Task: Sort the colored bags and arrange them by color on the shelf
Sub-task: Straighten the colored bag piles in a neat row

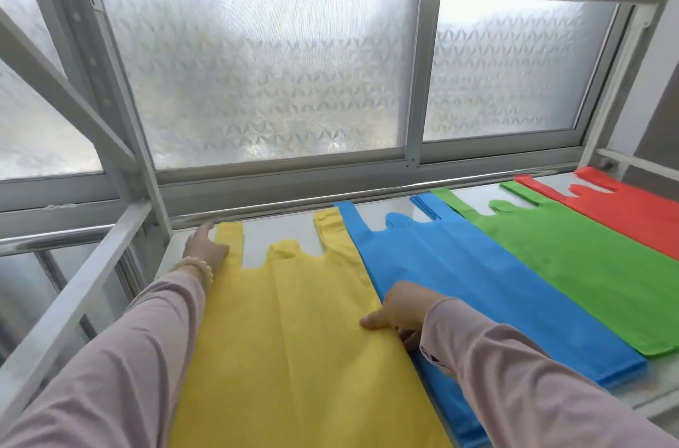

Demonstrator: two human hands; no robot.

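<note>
Four bags lie flat in a row on the shelf [280,232], handles toward the window [257,72]: yellow bag [286,344] leftmost, then blue bag [477,282], green bag [588,256], red bag [632,212], edge to edge. The right hand [400,311] pinches the yellow bag's right edge where it laps the blue, thumb on top. The left hand [204,249] rests at the yellow bag's left handle, forefinger straight. Whether it grips the fabric, I cannot tell.
</note>
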